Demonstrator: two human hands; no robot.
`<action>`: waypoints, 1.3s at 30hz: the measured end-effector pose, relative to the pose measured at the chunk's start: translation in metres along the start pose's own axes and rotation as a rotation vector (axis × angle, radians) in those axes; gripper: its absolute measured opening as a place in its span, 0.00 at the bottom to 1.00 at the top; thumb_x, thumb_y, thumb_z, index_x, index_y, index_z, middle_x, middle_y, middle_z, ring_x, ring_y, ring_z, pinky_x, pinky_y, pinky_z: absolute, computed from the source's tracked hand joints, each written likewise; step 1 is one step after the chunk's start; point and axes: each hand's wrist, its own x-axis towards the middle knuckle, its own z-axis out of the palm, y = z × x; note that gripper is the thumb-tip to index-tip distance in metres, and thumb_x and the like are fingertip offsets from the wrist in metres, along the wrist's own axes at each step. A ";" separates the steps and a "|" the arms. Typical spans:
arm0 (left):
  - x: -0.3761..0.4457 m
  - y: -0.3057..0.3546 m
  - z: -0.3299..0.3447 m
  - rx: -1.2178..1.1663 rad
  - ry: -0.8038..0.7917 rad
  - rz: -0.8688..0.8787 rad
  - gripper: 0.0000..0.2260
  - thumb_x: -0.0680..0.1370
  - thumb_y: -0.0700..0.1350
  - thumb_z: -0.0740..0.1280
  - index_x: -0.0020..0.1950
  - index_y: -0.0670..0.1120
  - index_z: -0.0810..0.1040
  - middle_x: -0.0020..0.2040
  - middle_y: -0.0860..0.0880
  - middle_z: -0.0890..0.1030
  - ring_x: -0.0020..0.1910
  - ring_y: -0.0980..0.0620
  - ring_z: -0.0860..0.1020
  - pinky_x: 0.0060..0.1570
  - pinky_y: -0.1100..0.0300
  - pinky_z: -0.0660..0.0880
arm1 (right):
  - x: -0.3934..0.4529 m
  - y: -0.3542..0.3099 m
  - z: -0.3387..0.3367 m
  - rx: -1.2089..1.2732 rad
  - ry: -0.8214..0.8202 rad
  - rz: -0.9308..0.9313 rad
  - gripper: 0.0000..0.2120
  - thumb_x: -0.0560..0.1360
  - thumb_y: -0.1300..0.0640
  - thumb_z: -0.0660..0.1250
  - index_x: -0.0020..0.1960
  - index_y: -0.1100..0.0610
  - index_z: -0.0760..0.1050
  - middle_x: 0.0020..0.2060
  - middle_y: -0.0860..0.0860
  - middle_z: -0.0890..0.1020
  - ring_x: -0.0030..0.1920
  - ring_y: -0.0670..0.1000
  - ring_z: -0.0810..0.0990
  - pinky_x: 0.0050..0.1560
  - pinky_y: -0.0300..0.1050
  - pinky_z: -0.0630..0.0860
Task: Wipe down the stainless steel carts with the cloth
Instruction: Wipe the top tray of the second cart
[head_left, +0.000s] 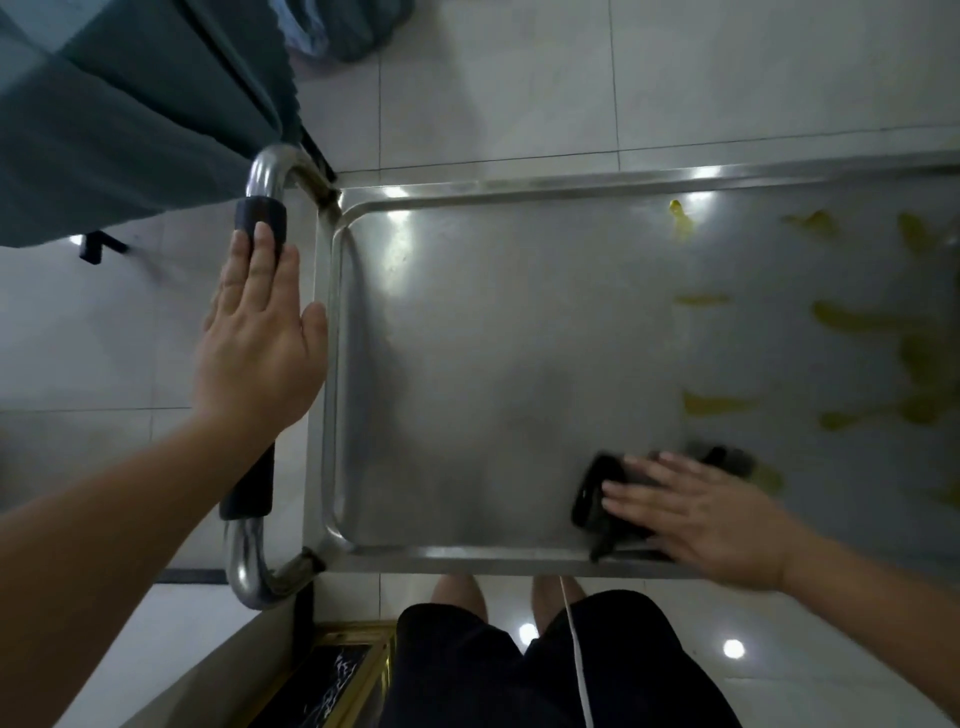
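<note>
A stainless steel cart (467, 364) fills the middle of the head view, its flat top tray rimmed all round. Yellow-green smears (857, 322) streak the tray's right part. My right hand (701, 514) lies flat with fingers spread on a dark cloth (602, 499), pressing it onto the tray near the front rim. My left hand (260, 338) rests flat, fingers together, on the cart's push handle (249, 493), which is a bent steel tube with a black grip.
A teal fabric cover (130, 104) hangs at the upper left, touching the handle's far bend. Pale floor tiles surround the cart. My legs in black shorts (519, 670) stand against the front rim. A gold-framed dark panel (332, 675) lies at the lower left.
</note>
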 end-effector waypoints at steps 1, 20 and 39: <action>0.000 0.000 -0.001 0.000 -0.004 -0.003 0.29 0.88 0.60 0.44 0.87 0.49 0.50 0.88 0.52 0.42 0.84 0.58 0.35 0.82 0.48 0.44 | 0.013 0.019 -0.011 0.009 0.040 0.020 0.25 0.86 0.43 0.51 0.81 0.46 0.64 0.80 0.44 0.65 0.81 0.52 0.62 0.79 0.54 0.57; 0.000 -0.003 0.002 -0.056 0.017 0.007 0.27 0.88 0.56 0.47 0.87 0.49 0.54 0.88 0.52 0.45 0.84 0.58 0.37 0.81 0.47 0.46 | 0.032 0.050 -0.036 0.099 0.290 0.512 0.27 0.84 0.46 0.54 0.82 0.50 0.62 0.80 0.50 0.66 0.71 0.65 0.73 0.73 0.63 0.64; -0.001 -0.004 -0.001 -0.093 -0.011 0.031 0.29 0.88 0.55 0.48 0.87 0.46 0.52 0.88 0.49 0.43 0.85 0.56 0.36 0.81 0.49 0.42 | 0.166 0.131 -0.111 0.350 0.469 1.261 0.28 0.86 0.45 0.49 0.85 0.51 0.55 0.84 0.46 0.54 0.81 0.64 0.57 0.79 0.63 0.55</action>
